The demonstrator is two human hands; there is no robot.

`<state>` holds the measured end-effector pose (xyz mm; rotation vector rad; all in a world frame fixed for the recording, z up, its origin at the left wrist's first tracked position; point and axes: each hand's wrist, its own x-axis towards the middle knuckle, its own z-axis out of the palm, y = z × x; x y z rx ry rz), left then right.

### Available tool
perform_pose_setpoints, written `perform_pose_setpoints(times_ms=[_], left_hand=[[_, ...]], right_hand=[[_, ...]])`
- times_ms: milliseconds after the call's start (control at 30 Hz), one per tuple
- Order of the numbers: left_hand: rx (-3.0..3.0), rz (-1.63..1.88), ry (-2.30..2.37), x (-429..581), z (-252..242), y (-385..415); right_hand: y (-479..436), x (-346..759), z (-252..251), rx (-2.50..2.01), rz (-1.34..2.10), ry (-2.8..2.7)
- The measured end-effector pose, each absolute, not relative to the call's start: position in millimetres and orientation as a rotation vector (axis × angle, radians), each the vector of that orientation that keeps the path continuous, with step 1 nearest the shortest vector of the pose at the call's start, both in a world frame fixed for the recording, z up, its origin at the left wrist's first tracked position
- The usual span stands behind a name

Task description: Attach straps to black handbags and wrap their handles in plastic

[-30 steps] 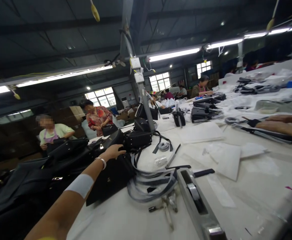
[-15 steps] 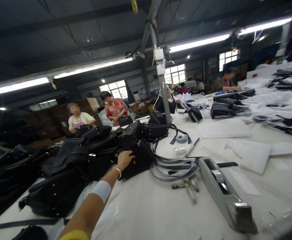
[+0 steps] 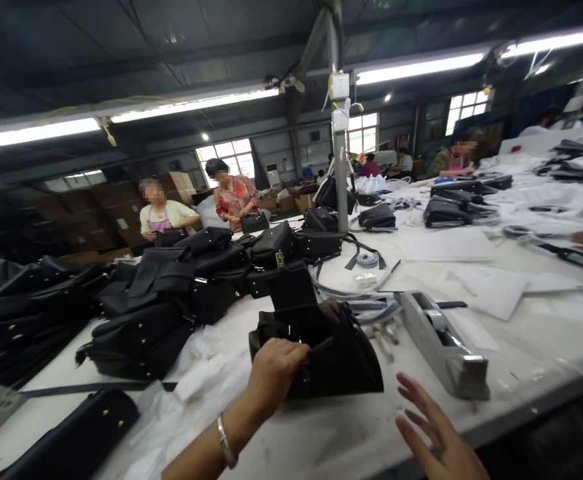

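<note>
My left hand point(image 3: 277, 373) grips a black handbag point(image 3: 344, 363) at its top edge, fingers closed round what looks like its handle. Small gold metal fittings show near my fingers, and the bag's flap is raised at the back. To the right of the bag, my right hand point(image 3: 434, 427) has its fingers spread and holds nothing; a short gap separates it from the bag. A grey tape dispenser point(image 3: 438, 347) stands just beyond my right hand. Plastic-wrapped straps point(image 3: 376, 307) lie behind the bag, partly hidden by it.
Black bags point(image 3: 141, 333) are heaped on the left of the white table point(image 3: 531, 347). Another black bag point(image 3: 78, 433) lies at the near left beside crumpled white wrapping point(image 3: 211, 360). White sheets point(image 3: 496, 290) lie to the right. A metal post point(image 3: 340, 180) rises behind. Co-workers handle bags across the table.
My left hand has drawn the handbag from the heap toward me. My right hand has come into view at the lower right. The camera view has shifted slightly.
</note>
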<state>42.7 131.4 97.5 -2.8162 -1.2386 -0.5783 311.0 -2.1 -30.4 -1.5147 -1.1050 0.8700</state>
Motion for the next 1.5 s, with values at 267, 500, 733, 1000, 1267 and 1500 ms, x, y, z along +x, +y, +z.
perform_pose_setpoints(times_ms=[267, 500, 733, 1000, 1267, 1500], left_hand=[[-3.025, -0.454, -1.080, 46, 98, 77], [-3.028, -0.394, -1.099, 50, 110, 79], [-3.109, -0.472, -1.218, 57, 115, 86], [-3.148, -0.602, -1.041, 54, 92, 104], [-3.194, -0.641, -1.201, 57, 105, 102], [-3.244, -0.675, -1.338, 59, 125, 106]], right_hand=[[8, 295, 6, -1.455, 0.697, -1.200], [91, 340, 25, -1.671, 0.261, -1.561], [219, 365, 51, -1.849, 0.197, -1.772], [273, 374, 44, -2.098, 0.257, -1.782], [286, 371, 100, -1.898, 0.344, -1.761], [230, 364, 200, -1.474, 0.418, -1.691]])
